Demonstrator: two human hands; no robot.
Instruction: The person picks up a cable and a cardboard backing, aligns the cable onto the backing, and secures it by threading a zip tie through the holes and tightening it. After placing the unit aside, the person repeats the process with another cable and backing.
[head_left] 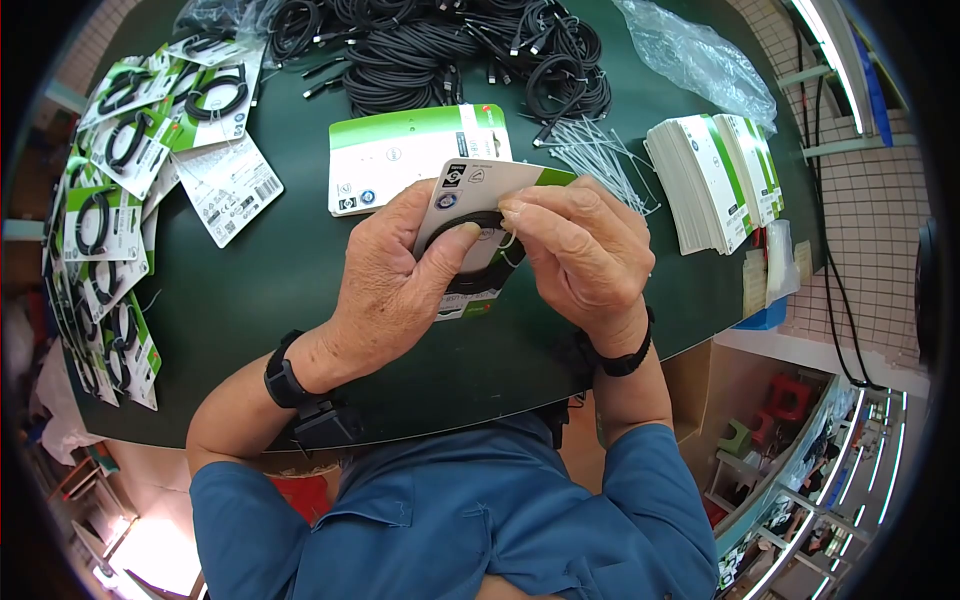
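Note:
A white and green card (pixel 470 181) is held up off the green table, with a coiled black cable (pixel 478 278) lying against its face. My left hand (pixel 390 270) grips the card's left side, its thumb pressing the coil onto it. The fingers of my right hand (pixel 585 245) are pinched at the card's right edge, on a thin pale tie (pixel 508 240) beside the coil. Just behind the held card lies a stack of similar cards (pixel 375 150).
Carded cables (pixel 120 150) pile up at the left. Loose black cables (pixel 410 60) lie at the back, white zip ties (pixel 600 160) in front of them. Stacked cards (pixel 695 180) and a clear plastic bag (pixel 700 60) are at the right.

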